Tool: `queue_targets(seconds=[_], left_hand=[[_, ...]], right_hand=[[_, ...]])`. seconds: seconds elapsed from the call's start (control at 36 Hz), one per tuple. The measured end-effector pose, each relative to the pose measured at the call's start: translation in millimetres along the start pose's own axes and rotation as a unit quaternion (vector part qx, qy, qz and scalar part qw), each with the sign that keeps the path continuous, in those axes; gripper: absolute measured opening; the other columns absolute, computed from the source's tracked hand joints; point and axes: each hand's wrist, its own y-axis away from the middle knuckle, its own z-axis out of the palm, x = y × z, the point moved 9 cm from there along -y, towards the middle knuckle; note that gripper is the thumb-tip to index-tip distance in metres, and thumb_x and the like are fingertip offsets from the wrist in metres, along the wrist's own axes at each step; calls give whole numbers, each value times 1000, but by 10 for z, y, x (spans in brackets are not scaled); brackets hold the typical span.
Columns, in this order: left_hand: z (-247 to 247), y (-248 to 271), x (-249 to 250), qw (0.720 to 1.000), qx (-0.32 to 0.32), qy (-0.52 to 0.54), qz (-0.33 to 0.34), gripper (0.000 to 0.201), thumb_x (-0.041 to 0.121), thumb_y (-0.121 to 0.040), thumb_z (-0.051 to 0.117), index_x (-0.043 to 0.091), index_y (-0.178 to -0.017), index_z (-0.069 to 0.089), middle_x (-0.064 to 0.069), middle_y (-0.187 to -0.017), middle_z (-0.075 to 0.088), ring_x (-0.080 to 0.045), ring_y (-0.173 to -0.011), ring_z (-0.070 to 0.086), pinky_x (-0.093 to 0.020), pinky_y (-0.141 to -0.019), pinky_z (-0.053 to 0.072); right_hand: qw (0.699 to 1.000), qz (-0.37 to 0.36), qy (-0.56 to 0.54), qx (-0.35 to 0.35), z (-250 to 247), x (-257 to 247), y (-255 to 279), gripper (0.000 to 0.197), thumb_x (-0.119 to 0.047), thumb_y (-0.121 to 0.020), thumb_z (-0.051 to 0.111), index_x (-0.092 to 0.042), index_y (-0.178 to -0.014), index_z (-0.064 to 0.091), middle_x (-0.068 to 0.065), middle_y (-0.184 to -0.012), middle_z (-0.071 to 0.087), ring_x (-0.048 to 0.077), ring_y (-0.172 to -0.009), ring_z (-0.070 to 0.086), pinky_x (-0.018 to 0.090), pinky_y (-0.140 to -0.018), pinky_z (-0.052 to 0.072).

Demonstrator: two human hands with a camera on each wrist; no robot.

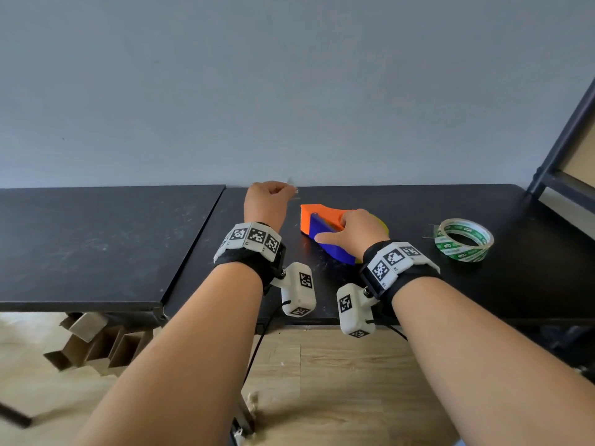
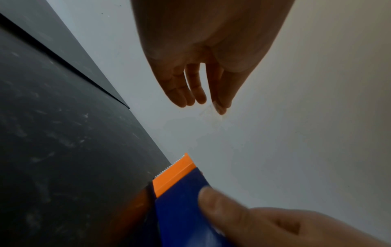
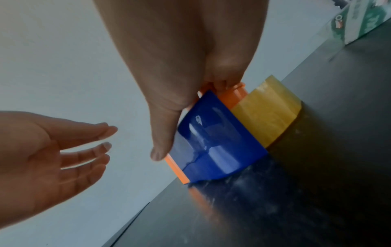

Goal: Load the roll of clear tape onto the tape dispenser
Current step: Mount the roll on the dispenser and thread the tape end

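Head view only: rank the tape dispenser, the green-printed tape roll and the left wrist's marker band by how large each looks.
1. Tape dispenser, though the right hand covers part of it.
2. and 3. Green-printed tape roll and marker band look alike; the band is nearer the camera, so I won't rank them.

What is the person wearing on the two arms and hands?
Both forearms are bare, with no sleeves and no gloves. Each wrist has a black strap carrying a white band printed with black square markers. A white camera box, also marked, hangs under each wrist, with a thin black cable.
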Motion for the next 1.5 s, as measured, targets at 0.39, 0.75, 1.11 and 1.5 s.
queue_targets(seconds=[0.39,0.75,1.11,1.5], left_hand=[[246,257,330,993,-88,72,-28,20,16,-91,58,11,-94,76,-8,-110,72,-22,-96,62,-22,-77,39],[925,580,706,985,-162,55,10,20,24,-88,65,10,-95,77,1,-88,71,-7,-77,60,-19,-69,45],[2018,787,782,963,-252,-94,31,23,24,-86,66,10,-101,76,-5,-109,73,-20,-103,66,-27,-86,50],[2611,983,804,948,-280,-144,48,29,8,-88,54,25,-97,76,0,-115,71,-19,-103,65,-29,-85,51]], right_hand=[[930,-11,-356,90,-597,47,233,25,-29,-93,61,-14,-108,73,-2,-100,70,13,-95,62,24,-77,42],[901,51,-419,94,-829,686,529,13,-22,-86,68,-10,-84,73,-4,-70,60,6,-69,52,22,-61,39],[904,159,-371,141,-957,1866,692,35,-27,-88,61,5,-75,57,27,-77,54,27,-71,51,35,-66,39],[963,225,-124,83,-703,2351,500,37,-47,-87,57,-16,-103,72,5,-111,69,30,-109,59,42,-97,34]])
